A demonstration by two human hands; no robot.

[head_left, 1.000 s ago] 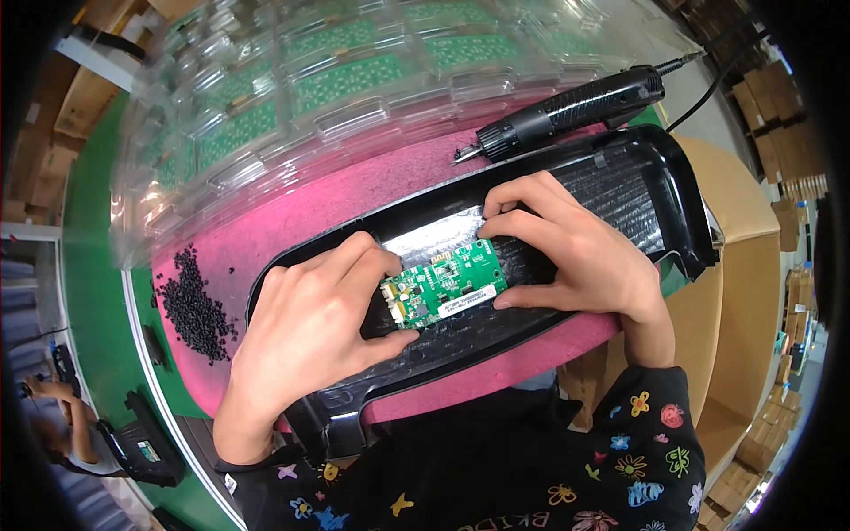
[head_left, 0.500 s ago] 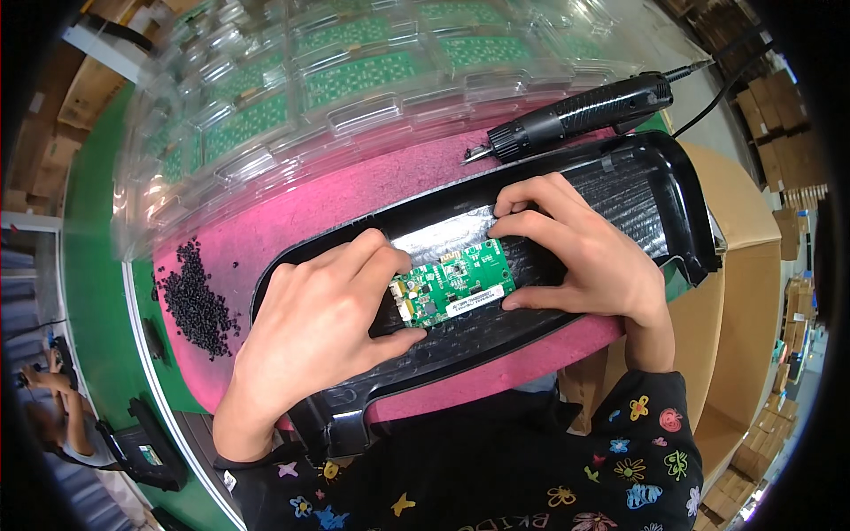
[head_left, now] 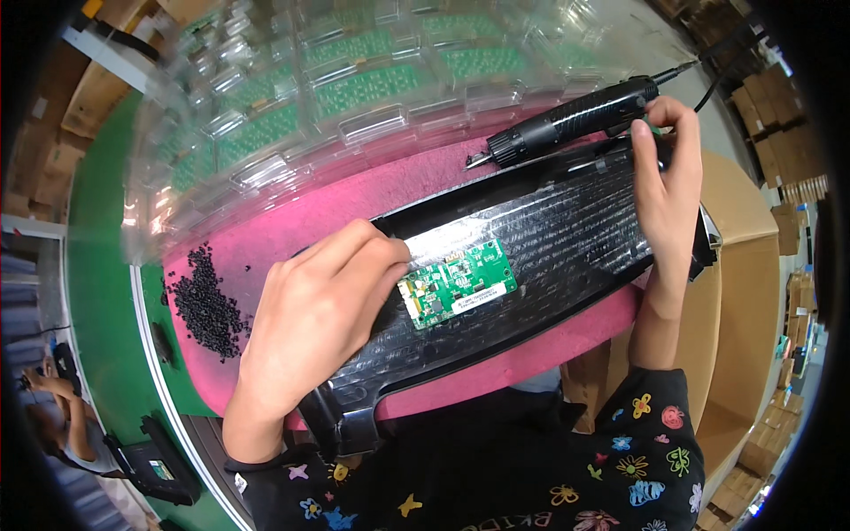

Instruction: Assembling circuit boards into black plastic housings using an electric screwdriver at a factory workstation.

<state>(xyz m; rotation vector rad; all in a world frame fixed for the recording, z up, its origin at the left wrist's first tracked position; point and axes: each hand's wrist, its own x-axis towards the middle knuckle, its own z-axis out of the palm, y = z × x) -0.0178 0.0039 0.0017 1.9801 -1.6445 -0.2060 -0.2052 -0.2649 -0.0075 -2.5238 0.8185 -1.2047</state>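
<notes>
A green circuit board (head_left: 460, 281) with white connectors and a white label lies inside a long black plastic housing (head_left: 567, 230). Beside the board's left end is my left hand (head_left: 314, 314), its fingers bent and pressed together at the board's far corner. Its thumb is hidden, so what it grips is unclear. My right hand (head_left: 670, 190) is raised over the housing's right end, thumb and fingers apart. Its fingertips are by the rear end of a black electric screwdriver (head_left: 567, 122), which lies behind the housing with its bit pointing left.
A pink mat (head_left: 310, 208) lies under the housing. At left on it is a heap of small black screws (head_left: 208, 305). Clear plastic trays (head_left: 372, 124) with green boards stand behind. A cardboard box (head_left: 730, 310) is at right. Far left, another person's hand (head_left: 49, 382) shows.
My right hand has let go of the board's right end and moved up and right toward the screwdriver. My left hand stays at the board's left end, its thumb now tucked out of sight.
</notes>
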